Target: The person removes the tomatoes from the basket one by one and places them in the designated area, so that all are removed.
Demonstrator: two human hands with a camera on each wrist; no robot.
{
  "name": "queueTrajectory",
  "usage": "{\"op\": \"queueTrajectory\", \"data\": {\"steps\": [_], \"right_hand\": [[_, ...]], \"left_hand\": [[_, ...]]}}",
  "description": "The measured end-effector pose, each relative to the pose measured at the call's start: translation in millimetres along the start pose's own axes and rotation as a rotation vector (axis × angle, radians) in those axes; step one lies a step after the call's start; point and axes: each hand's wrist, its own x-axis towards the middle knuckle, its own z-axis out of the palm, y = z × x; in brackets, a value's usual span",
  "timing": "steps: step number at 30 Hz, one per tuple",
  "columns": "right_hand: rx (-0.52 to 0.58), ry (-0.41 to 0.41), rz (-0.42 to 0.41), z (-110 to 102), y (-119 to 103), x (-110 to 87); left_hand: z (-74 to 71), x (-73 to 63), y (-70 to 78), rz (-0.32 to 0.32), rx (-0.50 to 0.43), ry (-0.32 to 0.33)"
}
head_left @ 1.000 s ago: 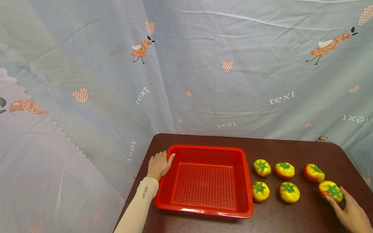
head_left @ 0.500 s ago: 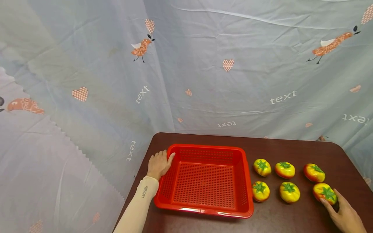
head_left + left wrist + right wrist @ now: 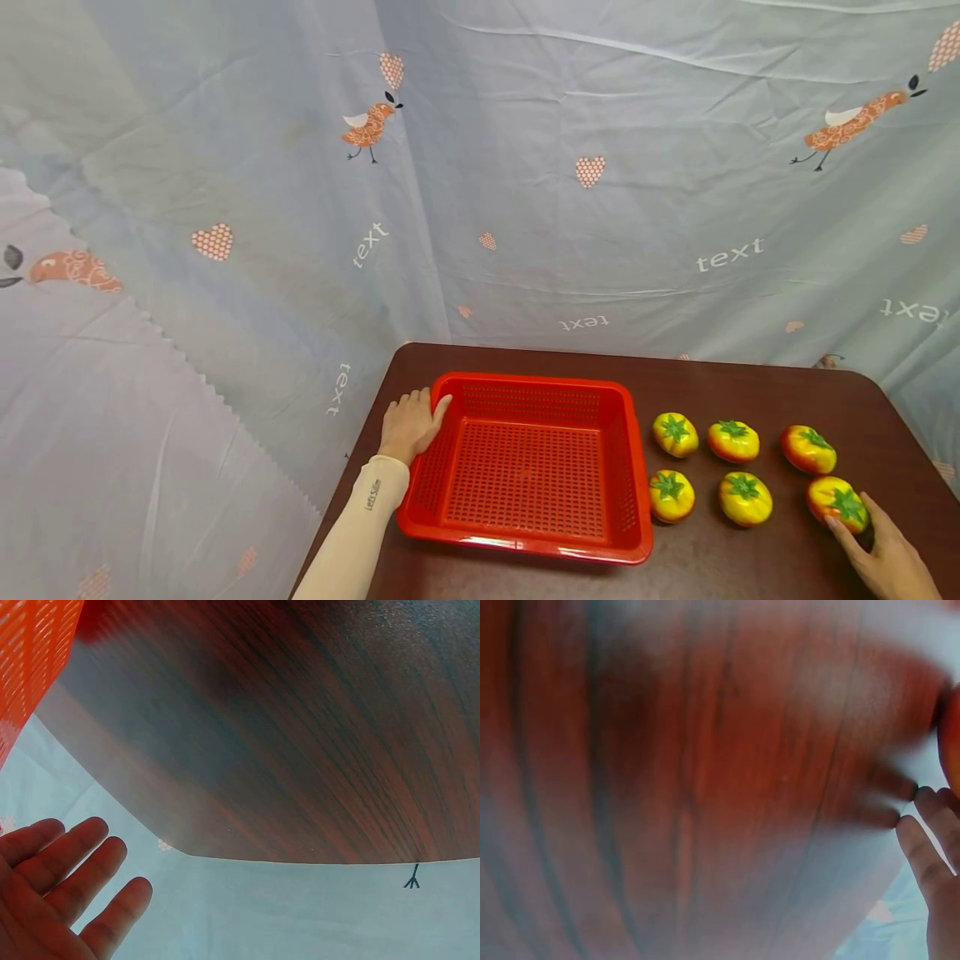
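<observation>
My left hand point(image 3: 408, 427) rests on the left rim of a red plastic basket point(image 3: 517, 546). Its thumb lies over the rim, and in the left wrist view its fingers point(image 3: 82, 889) look straight and spread. My right hand point(image 3: 892, 554) holds a yellow-and-red toy tomato point(image 3: 836, 504) with a green leafy top, thumb on the near side and fingers on the far side. It sits on the table. The right wrist view shows only an edge of the tomato point(image 3: 950, 742), beside fingertips at the tabletop. Behind it stands another tomato point(image 3: 808, 450), nearly touching.
Between basket and right hand, more toy tomatoes stand in two rows, a front one point(image 3: 745, 499) and a back one point(image 3: 733, 441) among them. All are on a dark brown wooden table point(image 3: 525, 357). A patterned grey-blue curtain point(image 3: 540, 208) hangs behind.
My right hand has slid the held tomato a little left and toward me, into line with the front row. The left hand and basket stay put.
</observation>
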Motion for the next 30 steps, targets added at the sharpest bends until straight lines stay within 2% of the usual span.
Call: {"op": "queueTrajectory", "data": {"steps": [8, 16, 23, 30], "right_hand": [[0.015, 0.04, -0.087, 0.0, 5.1, 1.4], [0.008, -0.013, -0.022, 0.1, 2.6, 4.6], [0.016, -0.032, -0.037, -2.0, 3.1, 4.6], [0.003, -0.032, -0.071, -4.3, 2.1, 6.2]], "left_hand": [[1.4, 0.6, 1.2, -0.001, 0.0, -0.001], [1.4, 2.6, -1.4, 0.0, 0.005, 0.005], [-3.2, 1.8, -0.9, 0.046, 0.136, 0.096], [-5.9, -1.0, -0.4, 0.094, 0.173, 0.188]]}}
